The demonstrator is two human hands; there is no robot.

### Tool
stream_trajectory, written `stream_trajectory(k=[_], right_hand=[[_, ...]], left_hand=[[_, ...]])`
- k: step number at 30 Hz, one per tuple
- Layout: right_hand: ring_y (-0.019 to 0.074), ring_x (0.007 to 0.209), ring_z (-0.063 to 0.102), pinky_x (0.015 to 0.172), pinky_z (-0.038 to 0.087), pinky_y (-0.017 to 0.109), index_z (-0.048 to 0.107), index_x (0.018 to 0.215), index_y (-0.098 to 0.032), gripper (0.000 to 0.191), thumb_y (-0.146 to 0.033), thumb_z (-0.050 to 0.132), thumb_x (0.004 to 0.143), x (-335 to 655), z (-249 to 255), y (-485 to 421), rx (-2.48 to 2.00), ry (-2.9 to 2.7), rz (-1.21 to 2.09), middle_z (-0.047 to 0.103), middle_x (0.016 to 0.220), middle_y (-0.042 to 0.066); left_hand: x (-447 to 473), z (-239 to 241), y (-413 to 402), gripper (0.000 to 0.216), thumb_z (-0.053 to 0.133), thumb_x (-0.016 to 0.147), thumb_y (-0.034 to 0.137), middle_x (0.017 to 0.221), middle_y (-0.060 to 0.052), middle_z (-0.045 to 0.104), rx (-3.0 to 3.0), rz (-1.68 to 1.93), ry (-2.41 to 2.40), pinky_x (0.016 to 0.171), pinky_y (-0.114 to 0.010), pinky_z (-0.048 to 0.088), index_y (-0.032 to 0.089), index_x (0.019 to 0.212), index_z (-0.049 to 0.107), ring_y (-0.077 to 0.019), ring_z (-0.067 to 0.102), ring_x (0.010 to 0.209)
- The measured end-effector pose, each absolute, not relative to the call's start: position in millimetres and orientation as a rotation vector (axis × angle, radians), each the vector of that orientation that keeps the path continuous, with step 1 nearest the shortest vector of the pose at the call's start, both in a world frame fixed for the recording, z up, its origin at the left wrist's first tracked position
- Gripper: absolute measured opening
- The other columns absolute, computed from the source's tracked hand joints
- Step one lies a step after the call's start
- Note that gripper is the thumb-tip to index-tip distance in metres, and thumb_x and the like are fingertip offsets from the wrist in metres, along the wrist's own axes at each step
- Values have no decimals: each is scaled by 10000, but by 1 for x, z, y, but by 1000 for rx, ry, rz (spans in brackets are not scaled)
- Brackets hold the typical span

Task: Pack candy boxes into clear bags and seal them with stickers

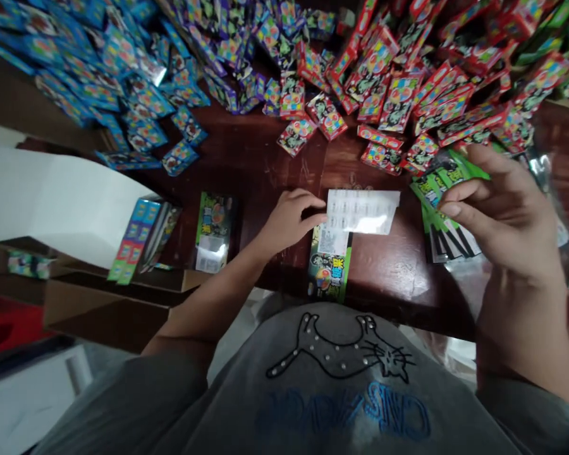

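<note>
My left hand pinches the left edge of a white sticker sheet printed with rows of small labels. Partly beneath the sheet lies a black and green flat candy package with a white label at its top. My right hand is raised at the right, thumb and forefinger drawn together; anything between them is too small to make out. Under and beside it, several green and black flat packages lie fanned out. Another such package lies to the left of my left hand.
Heaps of blue boxes, purple boxes and red boxes cover the back of the dark wooden table. At the left, an open cardboard box holds upright packages. Clear plastic lies at the right.
</note>
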State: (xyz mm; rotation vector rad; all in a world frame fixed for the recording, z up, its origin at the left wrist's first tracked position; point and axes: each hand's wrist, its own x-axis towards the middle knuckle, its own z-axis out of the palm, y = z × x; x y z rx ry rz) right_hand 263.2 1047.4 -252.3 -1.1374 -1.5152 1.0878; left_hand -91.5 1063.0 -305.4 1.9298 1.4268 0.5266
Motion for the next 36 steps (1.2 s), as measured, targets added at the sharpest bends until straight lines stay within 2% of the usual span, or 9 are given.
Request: stream_trajectory(k=[3,6,10,15,22,26,29,33,36], right_hand=[[195,861,719,821,632,393,606,1527,-449,741,-399,905,850,227,-255,1037,-1085,-1557,1286,776,1064,46],[234,968,737,899,649,438,445,1642,-420,876,-525,855,875,187,-260,1030,-1000,-1633,1465,764,1120,52],[241,1074,726,988,625,426,354,1686,-400,971,-542,856,867,160,-260,1031,-999,-1659,1375,742,1185,54],[208,905,715,920,607,408,408,1660,-337,826,-446,796,939,150,-247,1032,-1002,-1783,1384,741,964,15],[224,819,702,822,609,445,542,1592,-318,874,-358,898,795,131,-256,1025,-1035,-1893,1485,736,916,9],[276,944,698,968,590,525,444,1659,-358,883,-449,839,874,129,-259,1014,-1057,-2044,1201,759,1057,44],[298,1052,681,1079,532,559,448,1645,-388,727,-547,700,982,130,-261,1001,-1057,-2129,956,771,1147,41],[285,998,665,1095,496,548,464,1642,-372,640,-544,608,1042,128,-270,989,-1110,-2151,820,803,1070,41],[302,1043,658,1067,528,544,405,1676,-348,742,-598,631,1016,132,-274,987,-1098,-2108,922,784,1223,70]], left_hand=[[-107,-303,1042,163,747,936,302,1084,-53,798,1894,492,1330,1036,-413,491,234,1061,828,-228,715,1049],[-112,-299,1030,209,792,902,393,1122,-63,793,1781,638,1274,984,-359,524,224,1020,823,-213,722,1044],[-116,-287,1014,203,762,917,376,1019,-55,806,1624,680,1226,863,-299,539,202,1017,795,-181,734,930],[-117,-272,996,175,682,957,287,1052,-39,804,1741,695,1200,915,-301,543,231,1036,828,-166,730,942],[-113,-268,986,171,684,951,248,997,-27,789,1757,733,1209,840,-290,532,237,1017,840,-160,720,895],[-113,-266,983,165,690,952,254,1018,-34,804,1754,750,1206,852,-297,537,232,1013,841,-166,733,906],[-112,-266,982,159,701,938,262,1034,-38,816,1715,749,1211,860,-300,543,224,1023,830,-174,742,930],[-107,-272,983,165,747,902,317,990,-59,809,1606,757,1176,824,-300,550,191,999,794,-180,732,906],[-108,-278,989,262,839,822,393,933,-52,777,1563,714,1116,768,-305,544,185,949,740,-177,706,845]])
